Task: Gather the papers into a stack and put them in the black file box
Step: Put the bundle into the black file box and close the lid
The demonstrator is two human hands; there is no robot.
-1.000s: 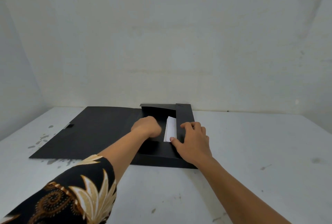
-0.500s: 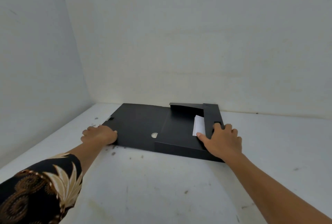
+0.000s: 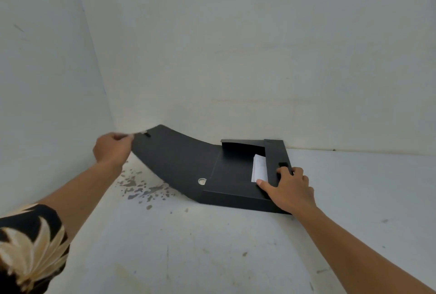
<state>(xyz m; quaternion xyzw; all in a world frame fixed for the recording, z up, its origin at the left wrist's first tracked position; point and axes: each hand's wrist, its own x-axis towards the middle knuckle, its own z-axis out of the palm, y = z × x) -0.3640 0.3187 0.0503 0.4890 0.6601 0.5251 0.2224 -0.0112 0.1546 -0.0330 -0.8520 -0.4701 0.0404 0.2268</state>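
Note:
The black file box (image 3: 233,175) lies flat on the white table near the back wall. A strip of the white papers (image 3: 258,168) shows inside it, along its right wall. The box's long lid flap (image 3: 174,154) stretches to the left and curves upward. My left hand (image 3: 113,147) pinches the flap's far left edge and holds it raised off the table. My right hand (image 3: 289,187) presses on the box's front right corner, thumb by the papers and fingers on the right wall.
The table (image 3: 212,246) sits in a corner between a back wall and a left wall. Grey flaked patches (image 3: 141,190) mark the surface under the raised flap. A round finger hole (image 3: 202,181) shows in the box's spine.
My left hand left the inside of the box, went to the flap's left edge, gripped it and lifted it. My right hand stayed on the box's right corner. The view turned left.

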